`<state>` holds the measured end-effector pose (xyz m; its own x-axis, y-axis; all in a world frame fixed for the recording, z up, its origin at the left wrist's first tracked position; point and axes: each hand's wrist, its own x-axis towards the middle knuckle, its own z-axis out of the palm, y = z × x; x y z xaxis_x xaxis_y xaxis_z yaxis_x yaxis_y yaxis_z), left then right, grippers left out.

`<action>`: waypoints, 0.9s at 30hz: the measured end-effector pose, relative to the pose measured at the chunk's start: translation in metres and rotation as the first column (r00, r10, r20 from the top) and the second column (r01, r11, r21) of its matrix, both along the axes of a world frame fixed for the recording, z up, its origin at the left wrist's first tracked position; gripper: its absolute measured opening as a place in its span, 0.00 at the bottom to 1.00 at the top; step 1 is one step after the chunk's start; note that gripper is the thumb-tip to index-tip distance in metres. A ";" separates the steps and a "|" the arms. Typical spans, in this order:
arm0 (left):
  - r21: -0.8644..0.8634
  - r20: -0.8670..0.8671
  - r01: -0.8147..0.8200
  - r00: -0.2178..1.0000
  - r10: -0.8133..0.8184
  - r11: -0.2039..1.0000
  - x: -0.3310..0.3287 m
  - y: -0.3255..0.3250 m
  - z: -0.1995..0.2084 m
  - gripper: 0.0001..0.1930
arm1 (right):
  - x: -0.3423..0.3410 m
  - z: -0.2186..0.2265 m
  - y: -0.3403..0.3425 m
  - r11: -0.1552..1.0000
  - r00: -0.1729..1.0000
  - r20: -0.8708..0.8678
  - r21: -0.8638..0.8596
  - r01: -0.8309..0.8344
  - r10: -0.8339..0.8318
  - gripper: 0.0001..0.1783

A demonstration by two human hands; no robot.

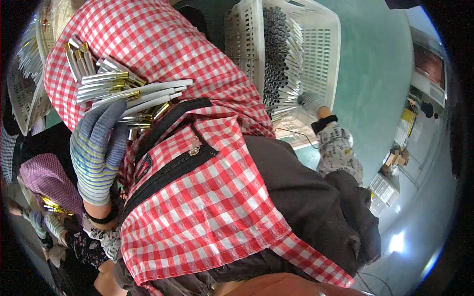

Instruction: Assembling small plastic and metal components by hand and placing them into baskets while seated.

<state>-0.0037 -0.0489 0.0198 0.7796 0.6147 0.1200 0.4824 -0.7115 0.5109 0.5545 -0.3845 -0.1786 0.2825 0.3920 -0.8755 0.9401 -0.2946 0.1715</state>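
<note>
Evidently the checked apron [197, 202] comes nearest, spread over the lap. On it, the gloved left hand [101, 150] rests at the near edge of a loose heap of tubes [111, 81], white and silver with gold-coloured parts; its fingers are curled and close together, though I cannot tell whether they clamp any tube. The heap lies crisscross on soft cloth, so a shifted knee or a tugged fold could send some rolling off. Farther out, the gloved right hand [312, 102] reaches into a white crate [249, 59], beside closely packed tubes [276, 59]; whether its fingers grip any is unclear. Disturbing their uneven edge might make the stack slide. Beyond lies the green floor [370, 64].
</note>
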 end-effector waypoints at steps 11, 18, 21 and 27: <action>0.106 -0.028 -0.053 0.998 0.056 0.993 -0.005 0.020 -0.006 0.18 | 0.001 -0.066 -0.010 0.945 0.972 -0.229 -0.303 -0.121 0.051 0.22; 0.230 -0.079 -0.019 0.996 0.038 0.973 0.001 0.022 -0.009 0.17 | -0.143 0.114 0.211 0.836 0.909 -0.166 0.482 -0.263 0.381 0.15; 0.234 -0.170 0.044 0.985 -0.004 0.971 0.007 0.021 -0.009 0.20 | -0.219 0.179 0.277 0.564 0.726 -0.373 0.825 -0.024 0.577 0.09; 0.223 -0.198 0.084 0.979 -0.040 0.971 0.000 0.020 -0.010 0.22 | -0.310 0.175 0.326 0.361 0.547 -0.187 0.904 -0.230 0.816 0.19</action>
<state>-0.0036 -0.0294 0.0103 0.8375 0.5378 0.0971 0.5060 -0.8302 0.2340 0.2448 -0.0583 -0.0032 -0.6403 0.7673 -0.0352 0.7200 0.5835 -0.3757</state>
